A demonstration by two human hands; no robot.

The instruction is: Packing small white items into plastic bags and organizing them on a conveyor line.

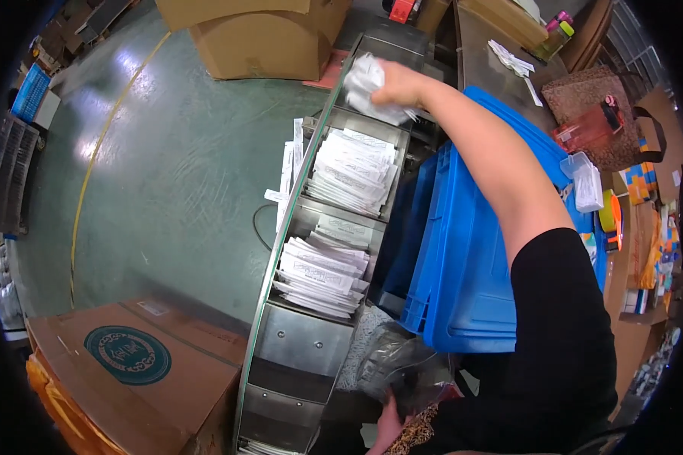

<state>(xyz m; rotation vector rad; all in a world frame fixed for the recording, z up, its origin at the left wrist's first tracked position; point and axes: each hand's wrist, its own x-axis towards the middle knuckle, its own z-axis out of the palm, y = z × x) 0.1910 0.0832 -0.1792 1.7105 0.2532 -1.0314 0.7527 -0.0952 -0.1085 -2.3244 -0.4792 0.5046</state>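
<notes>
At the far end of a long metal trough [300, 337], my right hand [401, 85] is closed on a bunch of white paper packets [366, 76], blurred by motion. Nearer along the same trough, two compartments hold stacks of slim white packets [350, 171], the second stack of packets [322, 273] lying closer to me. Low in the picture, my left hand [389, 428] grips the edge of a clear plastic bag [402, 364]; its fingers are partly hidden. Grey-white material shows beside the bag.
Right of the trough stands a blue plastic bin [474, 258], under my right arm. A cardboard box [144, 356] sits at lower left, another large carton [258, 45] at the far end. Loose white strips [287, 171] lie along the trough's left side. A patterned bag [592, 106] rests at right.
</notes>
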